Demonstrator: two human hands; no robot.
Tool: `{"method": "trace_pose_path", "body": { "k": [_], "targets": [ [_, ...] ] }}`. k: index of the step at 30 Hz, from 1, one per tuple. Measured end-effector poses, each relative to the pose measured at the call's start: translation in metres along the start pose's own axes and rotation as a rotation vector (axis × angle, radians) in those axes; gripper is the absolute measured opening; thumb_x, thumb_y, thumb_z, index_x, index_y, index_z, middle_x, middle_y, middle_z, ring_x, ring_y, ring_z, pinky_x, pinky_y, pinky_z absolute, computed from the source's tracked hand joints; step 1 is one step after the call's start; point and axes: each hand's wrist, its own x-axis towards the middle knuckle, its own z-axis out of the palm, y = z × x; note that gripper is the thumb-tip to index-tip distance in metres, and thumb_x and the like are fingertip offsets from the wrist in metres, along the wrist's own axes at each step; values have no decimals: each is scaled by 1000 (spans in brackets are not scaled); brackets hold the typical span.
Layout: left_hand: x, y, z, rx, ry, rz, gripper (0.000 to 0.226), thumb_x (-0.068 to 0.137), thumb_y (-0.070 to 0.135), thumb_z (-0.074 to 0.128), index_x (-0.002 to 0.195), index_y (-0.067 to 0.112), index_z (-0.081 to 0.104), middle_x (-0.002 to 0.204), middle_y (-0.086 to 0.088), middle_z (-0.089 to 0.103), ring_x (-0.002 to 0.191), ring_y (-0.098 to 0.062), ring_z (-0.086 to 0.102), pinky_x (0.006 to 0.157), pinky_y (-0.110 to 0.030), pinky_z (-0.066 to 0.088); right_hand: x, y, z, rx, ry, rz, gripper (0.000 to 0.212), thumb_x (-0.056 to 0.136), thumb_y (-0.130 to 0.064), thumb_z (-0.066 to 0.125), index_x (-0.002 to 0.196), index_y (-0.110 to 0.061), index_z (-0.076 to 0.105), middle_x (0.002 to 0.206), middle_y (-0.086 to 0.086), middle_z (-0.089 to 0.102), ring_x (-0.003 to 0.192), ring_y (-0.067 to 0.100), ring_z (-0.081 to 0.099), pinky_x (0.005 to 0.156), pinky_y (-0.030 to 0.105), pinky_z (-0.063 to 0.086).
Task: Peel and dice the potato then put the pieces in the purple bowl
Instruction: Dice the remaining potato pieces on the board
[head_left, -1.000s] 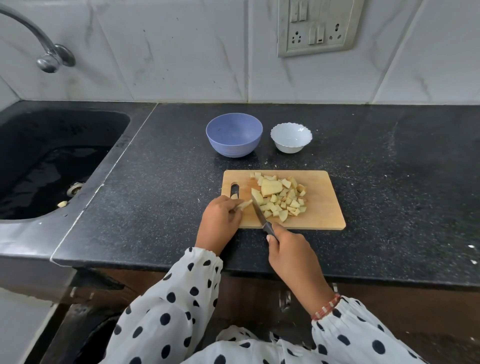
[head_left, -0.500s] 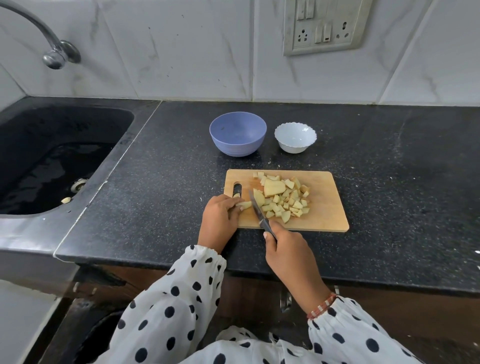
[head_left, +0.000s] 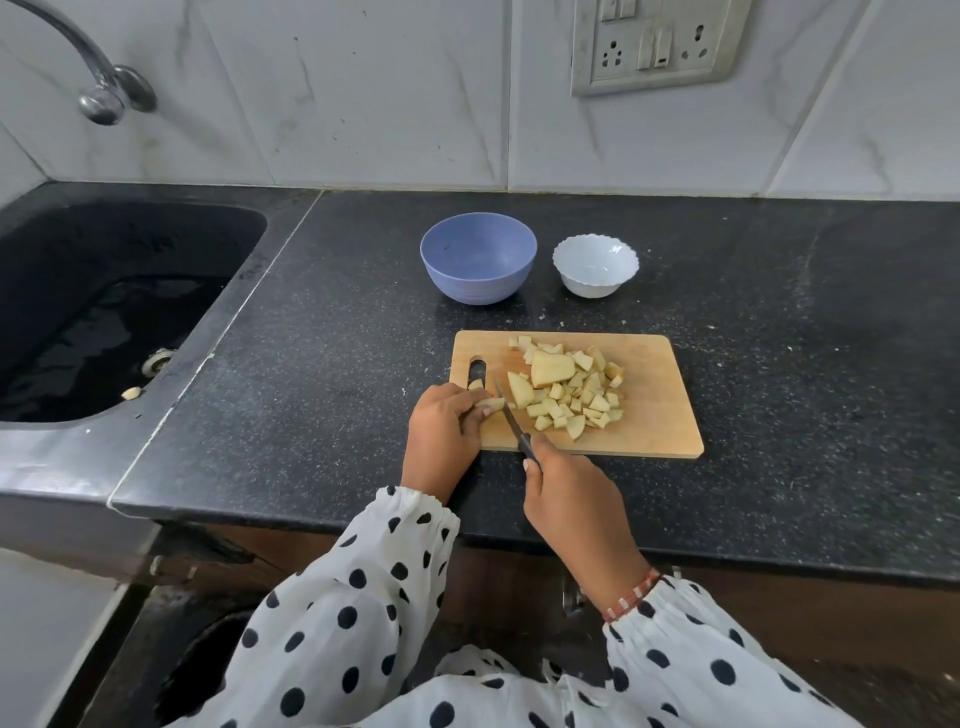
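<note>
On the black counter (head_left: 779, 364) a wooden cutting board (head_left: 660, 421) lies in front of the person, with a heap of diced potato pieces (head_left: 571, 395) spread over its middle. The left hand (head_left: 441, 436) rests at the board's left end, its fingers curled down onto a small strip of potato (head_left: 491, 404) beside the board's handle slot. The right hand (head_left: 571, 504) grips the dark handle of a knife (head_left: 511, 418), whose blade angles up and to the left across the board, lying just to the right of the held strip and just left of the heap. Beyond the board, apart from it, stands the purple bowl (head_left: 478, 257), with no pieces in it; a smaller white bowl (head_left: 595, 265) sits just to its right. A dark sink (head_left: 93, 312) lies to the left under a tap (head_left: 104, 88).
</note>
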Motion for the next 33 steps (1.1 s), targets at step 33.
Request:
{"method": "trace_pose_path", "body": {
  "k": [33],
  "targets": [
    [-3,-3,2,-17,33,-25,12,73,4,74,85,5,72,69,-5,63,68,-19,53,69,-12,33,-9,-7,-4,11,-23,3,45,101,-29,30,146,-21,27,100,0,63,88,13,60,64,21,39]
  ]
}}
